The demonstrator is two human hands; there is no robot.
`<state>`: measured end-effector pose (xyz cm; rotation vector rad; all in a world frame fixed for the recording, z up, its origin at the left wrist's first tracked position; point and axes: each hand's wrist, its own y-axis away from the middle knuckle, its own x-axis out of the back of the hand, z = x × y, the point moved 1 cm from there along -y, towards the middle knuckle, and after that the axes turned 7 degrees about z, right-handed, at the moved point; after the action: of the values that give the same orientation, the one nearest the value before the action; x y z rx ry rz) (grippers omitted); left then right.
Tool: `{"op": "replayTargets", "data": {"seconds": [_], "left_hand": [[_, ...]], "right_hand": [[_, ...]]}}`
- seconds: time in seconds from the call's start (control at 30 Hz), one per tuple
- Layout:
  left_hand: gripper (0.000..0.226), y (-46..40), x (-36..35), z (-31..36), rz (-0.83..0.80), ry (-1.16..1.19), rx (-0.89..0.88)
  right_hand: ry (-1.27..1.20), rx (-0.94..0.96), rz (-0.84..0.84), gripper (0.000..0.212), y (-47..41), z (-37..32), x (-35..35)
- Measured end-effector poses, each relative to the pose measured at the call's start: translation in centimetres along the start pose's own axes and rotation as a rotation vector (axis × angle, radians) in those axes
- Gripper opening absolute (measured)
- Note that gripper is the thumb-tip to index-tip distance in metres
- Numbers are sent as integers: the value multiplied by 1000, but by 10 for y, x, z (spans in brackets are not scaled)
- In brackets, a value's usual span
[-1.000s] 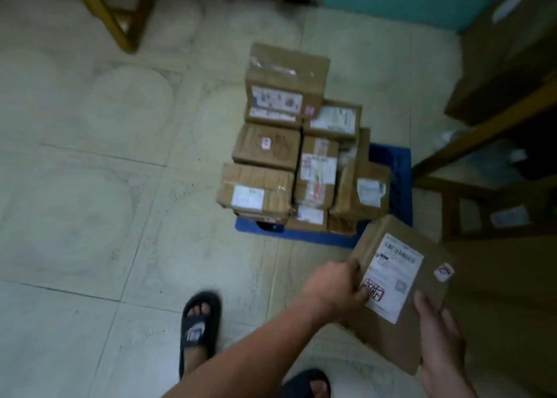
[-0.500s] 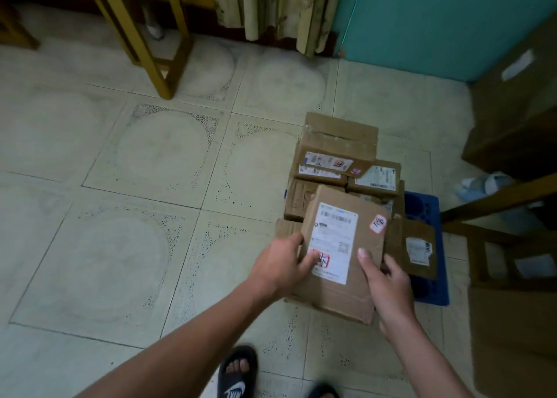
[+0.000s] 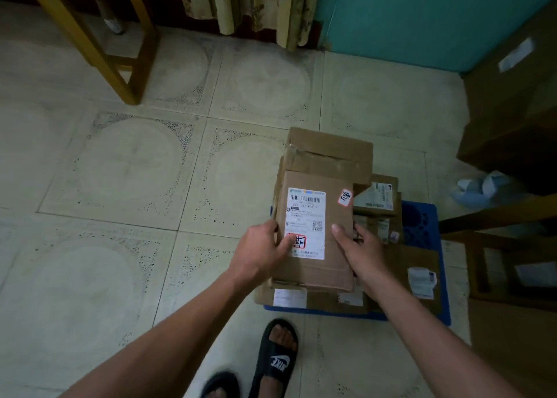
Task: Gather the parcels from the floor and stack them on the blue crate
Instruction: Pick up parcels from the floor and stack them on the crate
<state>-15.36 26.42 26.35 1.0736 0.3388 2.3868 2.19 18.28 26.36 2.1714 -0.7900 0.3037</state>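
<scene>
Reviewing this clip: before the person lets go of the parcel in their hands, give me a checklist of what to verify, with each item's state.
1. Left hand grips the labelled parcel at its left edge: ok.
2. Right hand holds its right edge, thumb on top: ok.
3. Parcel is above the stack of parcels on the blue crate: ok.
4. Parcel rests fully on the boxes below: cannot tell, its underside is hidden.
5. Parcel lies level, not tilted: cannot tell from this angle.
6. Sandalled foot stands clear of the crate: ok.
</scene>
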Motion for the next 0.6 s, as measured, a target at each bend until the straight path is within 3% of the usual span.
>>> {"op": "replayTargets", "data": {"seconds": [0.07, 0.13, 0.27, 0.43, 0.6], "left_hand": [[29, -11, -4, -3, 5, -10, 14], [31, -18, -5, -6, -3, -29, 10], [33, -28, -8, -13, -42, -73, -4], [31, -38, -5, -21, -72, -99, -31], [30, -41, -9, -28, -101, -105, -6]], "right_hand": [[12, -20, -3, 9, -11, 2, -7], [16, -45, -9, 25, -18, 6, -13], [-4, -52, -4, 12, -26, 10, -16], [-7, -64, 12, 44, -26, 10, -25], [-41, -59, 22, 17, -26, 10, -26]]}}
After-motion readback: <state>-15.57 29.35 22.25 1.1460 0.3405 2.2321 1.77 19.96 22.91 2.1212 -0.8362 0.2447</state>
